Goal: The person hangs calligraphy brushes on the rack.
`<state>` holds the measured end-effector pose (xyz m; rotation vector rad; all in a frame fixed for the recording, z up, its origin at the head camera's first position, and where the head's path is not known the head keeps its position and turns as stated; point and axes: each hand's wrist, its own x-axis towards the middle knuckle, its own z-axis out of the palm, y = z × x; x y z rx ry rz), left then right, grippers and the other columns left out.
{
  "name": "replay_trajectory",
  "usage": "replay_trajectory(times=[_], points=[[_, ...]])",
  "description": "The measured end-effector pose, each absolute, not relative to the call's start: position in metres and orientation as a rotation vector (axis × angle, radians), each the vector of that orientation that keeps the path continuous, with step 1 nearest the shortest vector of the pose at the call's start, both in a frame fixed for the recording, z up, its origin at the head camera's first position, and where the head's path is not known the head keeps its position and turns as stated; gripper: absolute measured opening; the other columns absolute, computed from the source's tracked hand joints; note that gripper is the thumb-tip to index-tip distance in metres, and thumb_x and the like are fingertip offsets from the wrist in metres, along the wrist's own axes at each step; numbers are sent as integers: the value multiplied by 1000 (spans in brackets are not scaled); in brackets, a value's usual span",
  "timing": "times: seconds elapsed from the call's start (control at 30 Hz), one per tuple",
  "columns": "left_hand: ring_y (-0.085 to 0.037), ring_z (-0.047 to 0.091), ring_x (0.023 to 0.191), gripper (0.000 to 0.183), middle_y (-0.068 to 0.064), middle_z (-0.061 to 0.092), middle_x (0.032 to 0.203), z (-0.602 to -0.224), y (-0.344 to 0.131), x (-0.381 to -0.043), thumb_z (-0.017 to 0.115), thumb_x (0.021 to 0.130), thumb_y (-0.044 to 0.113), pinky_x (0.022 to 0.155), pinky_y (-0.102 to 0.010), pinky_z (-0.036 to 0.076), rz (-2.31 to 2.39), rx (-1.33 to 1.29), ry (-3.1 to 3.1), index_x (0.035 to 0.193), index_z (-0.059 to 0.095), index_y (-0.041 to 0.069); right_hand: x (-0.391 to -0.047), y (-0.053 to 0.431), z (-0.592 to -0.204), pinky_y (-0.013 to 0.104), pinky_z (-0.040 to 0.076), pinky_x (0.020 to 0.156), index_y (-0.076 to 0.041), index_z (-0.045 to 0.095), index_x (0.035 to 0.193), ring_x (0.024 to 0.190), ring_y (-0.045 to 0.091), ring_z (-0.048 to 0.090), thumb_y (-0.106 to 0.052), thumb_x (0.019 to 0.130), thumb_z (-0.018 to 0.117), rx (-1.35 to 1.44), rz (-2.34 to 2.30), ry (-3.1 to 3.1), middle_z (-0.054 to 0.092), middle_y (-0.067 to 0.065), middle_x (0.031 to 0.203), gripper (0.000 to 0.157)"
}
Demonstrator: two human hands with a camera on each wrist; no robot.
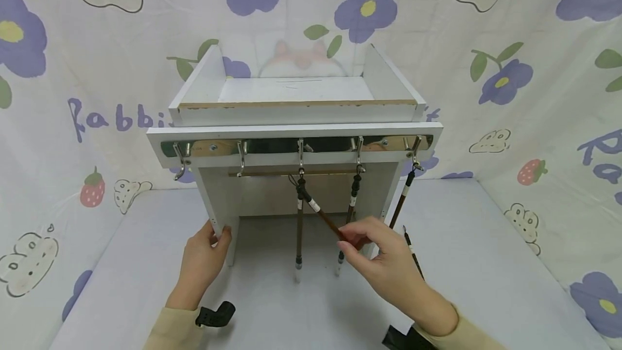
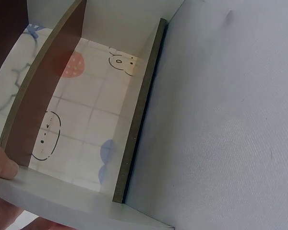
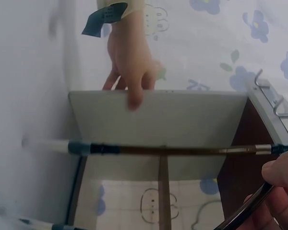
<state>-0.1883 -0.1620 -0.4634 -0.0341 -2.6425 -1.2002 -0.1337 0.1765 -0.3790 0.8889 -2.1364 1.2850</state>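
My right hand [image 1: 384, 258] pinches the dark brown handle of a writing brush [image 1: 326, 221], tilted, its looped top end beside the middle hook [image 1: 301, 150]. Whether its loop is on the hook I cannot tell. Another brush [image 1: 299, 226] hangs from that hook, with a white tip. More brushes hang from the fourth hook and the right end hook [image 1: 415, 150]; the last brush [image 1: 402, 199] runs behind my right hand. With my left hand [image 1: 204, 261] I grip the front edge of the white rack's left side panel [image 1: 216, 199], thumb inside, as the left wrist view also shows.
The white wooden rack [image 1: 291, 129] has an open tray [image 1: 296, 91] on top and a mirrored hook strip along its front. Two hooks on the left, including the end hook [image 1: 181, 161], bear nothing. One more brush [image 1: 413, 253] lies on the white table [image 1: 146, 242] at right.
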Motion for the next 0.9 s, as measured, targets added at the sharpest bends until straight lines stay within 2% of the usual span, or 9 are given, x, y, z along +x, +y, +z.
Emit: replay_trajectory(times=[0.2,0.47,0.9], points=[[-41,62,108,43,-22,58,129,-463,-162,-188,49,101,30,80,-54,53,-1202,-38,-2639,136,51,6,-136,162,-376,25,53,64,-14,67,105,78,9,59,0,86,71,956,1335,-2128,62,-7,93,24],[-40,62,108,42,-21,59,128,-463,-162,-188,50,100,29,79,-53,54,-1198,-48,-2633,136,52,7,-138,148,-373,26,53,65,-19,67,103,78,8,58,-12,89,70,898,1361,-2235,61,-9,92,16],[-41,61,109,44,-21,57,131,-463,-162,-189,49,100,29,80,-54,53,-1204,-47,-2637,139,49,7,-143,129,-367,28,53,68,-21,68,104,79,8,57,-11,87,73,915,1328,-2253,61,-12,92,20]])
